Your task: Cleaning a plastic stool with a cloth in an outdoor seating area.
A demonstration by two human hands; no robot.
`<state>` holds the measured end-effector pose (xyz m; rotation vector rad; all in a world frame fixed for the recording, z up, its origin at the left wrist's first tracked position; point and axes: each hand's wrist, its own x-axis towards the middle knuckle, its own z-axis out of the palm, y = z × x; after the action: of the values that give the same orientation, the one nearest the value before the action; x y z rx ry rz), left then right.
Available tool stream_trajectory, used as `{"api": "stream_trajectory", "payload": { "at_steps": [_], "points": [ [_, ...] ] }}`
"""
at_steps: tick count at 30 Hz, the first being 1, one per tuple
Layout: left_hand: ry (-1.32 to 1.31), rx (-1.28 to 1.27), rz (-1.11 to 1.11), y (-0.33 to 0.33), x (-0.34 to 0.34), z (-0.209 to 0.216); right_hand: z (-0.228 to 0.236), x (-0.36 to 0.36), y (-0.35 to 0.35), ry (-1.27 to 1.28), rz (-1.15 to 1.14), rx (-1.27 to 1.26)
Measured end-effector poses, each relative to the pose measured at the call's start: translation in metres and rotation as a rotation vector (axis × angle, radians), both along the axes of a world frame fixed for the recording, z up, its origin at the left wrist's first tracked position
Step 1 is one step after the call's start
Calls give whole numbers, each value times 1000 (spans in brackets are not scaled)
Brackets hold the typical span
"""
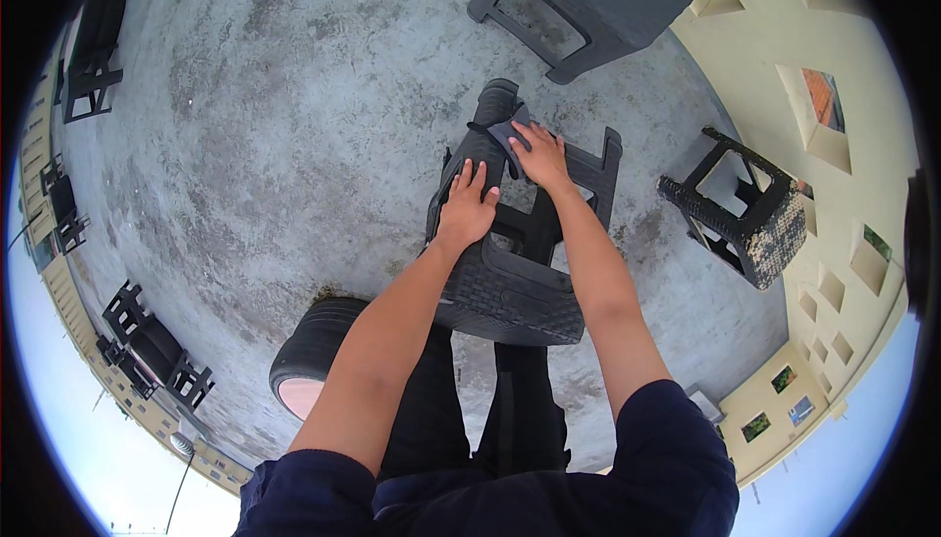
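Observation:
A black plastic stool (515, 287) with a woven-pattern seat lies on its side before my legs, its legs pointing away from me. My left hand (469, 209) rests on the left side of this stool, fingers stretched out and slightly spread. Farther along the same side, my right hand (541, 160) presses a dark grey cloth (510, 132) against the stool's leg (498, 96). Its fingers lie over the cloth's right part. The surface under the cloth is hidden.
A large dark grey stool or table (598, 8) stands at the far side. To the right, a worn black stool (740, 204) lies near the cream wall (745, 57). A black tyre-like round thing (328, 336) is beside my left leg. Dark benches (157, 349) line the left edge.

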<state>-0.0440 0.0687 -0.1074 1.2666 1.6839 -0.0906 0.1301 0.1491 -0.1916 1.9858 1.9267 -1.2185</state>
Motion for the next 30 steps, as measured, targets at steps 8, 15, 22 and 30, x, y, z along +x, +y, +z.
{"api": "stream_trajectory", "payload": {
  "at_steps": [8,15,22,30],
  "points": [
    [-795,-397,772,-107,-91,13,50,-61,-2,135,224,11],
    [-448,-211,594,-175,-97,16,152,-63,-80,383,379,-18],
    [-681,141,661,-194,-75,29,232,-48,-146,249,351,170],
    [-561,222,201,-174,-96,32,241,43,-149,74,120,-158]
  ]
}}
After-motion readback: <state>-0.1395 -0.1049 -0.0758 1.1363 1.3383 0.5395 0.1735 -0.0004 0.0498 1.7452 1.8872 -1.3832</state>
